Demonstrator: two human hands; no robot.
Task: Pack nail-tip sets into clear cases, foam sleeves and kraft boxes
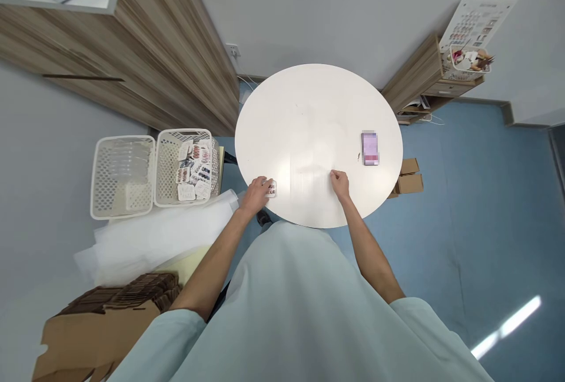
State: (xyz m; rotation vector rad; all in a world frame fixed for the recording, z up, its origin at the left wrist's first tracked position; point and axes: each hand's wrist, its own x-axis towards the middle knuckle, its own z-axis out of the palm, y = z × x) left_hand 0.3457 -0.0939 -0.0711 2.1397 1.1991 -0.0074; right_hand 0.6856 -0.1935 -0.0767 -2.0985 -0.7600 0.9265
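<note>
Small packet (271, 188) with dark dots on it sits right at the near-left edge of the round white tabletop (309, 117), and the left hand (257, 192) is on it, fingers curled around it in a grip. It's tiny in this view, so I can't make out what's printed on it beyond the dots. Right hand (339, 182) rests near the near edge too, a bit right of the middle, curled into a loose fist on the tabletop; can't tell if anything is inside it. Both hands are well apart from each other.

Over toward the right edge of the tabletop there's a pink card (369, 148) lying flat, blurred out, well away from either hand.

Off the table on the left, two white plastic baskets (126, 176) stand side by side on the floor. One nearer the table is packed with more little packets (194, 173) like the one being held; the other looks mostly bare. In front of them lie white foam sheets (154, 241) and some cardboard boxes (101, 323). A couple of small boxes (409, 175) sit on the blue floor by the table's right side.
</note>
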